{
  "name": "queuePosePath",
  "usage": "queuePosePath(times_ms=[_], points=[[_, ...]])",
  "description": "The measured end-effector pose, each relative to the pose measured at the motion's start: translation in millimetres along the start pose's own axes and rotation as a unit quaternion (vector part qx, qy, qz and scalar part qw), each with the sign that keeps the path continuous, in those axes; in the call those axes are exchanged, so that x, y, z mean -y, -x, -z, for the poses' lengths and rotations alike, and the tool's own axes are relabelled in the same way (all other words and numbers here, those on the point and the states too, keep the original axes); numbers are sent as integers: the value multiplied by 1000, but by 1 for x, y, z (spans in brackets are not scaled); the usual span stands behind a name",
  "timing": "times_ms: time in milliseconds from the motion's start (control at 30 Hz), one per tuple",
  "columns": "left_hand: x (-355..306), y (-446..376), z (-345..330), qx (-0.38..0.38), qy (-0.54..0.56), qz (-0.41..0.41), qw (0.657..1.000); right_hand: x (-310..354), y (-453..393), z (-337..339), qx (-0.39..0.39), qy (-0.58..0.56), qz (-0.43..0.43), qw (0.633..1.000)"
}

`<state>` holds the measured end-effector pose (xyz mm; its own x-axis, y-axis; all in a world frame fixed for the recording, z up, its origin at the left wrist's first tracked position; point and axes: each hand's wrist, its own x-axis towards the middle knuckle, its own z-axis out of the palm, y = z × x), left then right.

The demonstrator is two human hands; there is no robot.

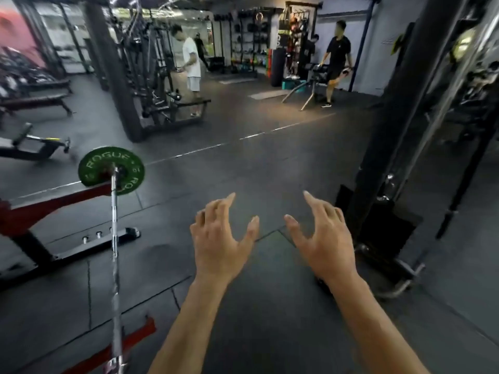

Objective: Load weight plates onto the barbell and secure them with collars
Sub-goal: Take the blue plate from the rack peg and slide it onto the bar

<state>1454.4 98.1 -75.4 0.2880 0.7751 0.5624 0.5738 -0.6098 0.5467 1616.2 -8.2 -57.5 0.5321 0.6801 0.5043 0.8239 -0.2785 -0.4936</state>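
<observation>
One green plate (111,170) sits on the barbell (115,238)'s far end. Right of the bar, left hand (220,238) and right hand (321,241) hover spread and empty. Plates look heavy, rigid; grip rims two-handed.

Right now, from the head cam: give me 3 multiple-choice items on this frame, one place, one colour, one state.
1. Where is the plate?
A. On the bar's far end
B. Flat on the floor
C. In the hands

2. What colour is the plate?
A. Red
B. Green
C. Blue

3. What are the hands doing?
A. Gripping the bar
B. Holding a collar
C. Open, holding nothing

Answers:
1 A, the bar runs into its centre.
2 B, green face with pale lettering.
3 C, left hand and right hand hang spread over the floor.
</observation>
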Motion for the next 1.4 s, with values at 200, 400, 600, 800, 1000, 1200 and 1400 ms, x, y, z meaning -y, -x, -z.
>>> queuePosePath(times_ms=[200, 400, 600, 800, 1000, 1200, 1400], points=[[33, -94, -71, -18, -6, 22, 1000, -27, -104, -68, 6, -15, 30, 999], [65, -218, -141, -26, 8, 25, 999, -39, -235, -135, 6, -17, 35, 999], [87, -327, -213, -23, 7, 16, 1000, -69, -350, -191, -10, -14, 38, 999], [129, -431, -294, -45, -21, 19, 999, -103, -468, -276, -5, -46, 64, 997], [179, -543, -351, -92, -75, 57, 991, -115, -605, -364, 35, -96, 109, 989], [249, -627, -369, -127, -145, 132, 972, -80, -717, -466, 73, -147, 165, 973], [350, -720, -382, -151, -185, 170, 956, -33, -804, -583, 94, -154, 213, 960]])
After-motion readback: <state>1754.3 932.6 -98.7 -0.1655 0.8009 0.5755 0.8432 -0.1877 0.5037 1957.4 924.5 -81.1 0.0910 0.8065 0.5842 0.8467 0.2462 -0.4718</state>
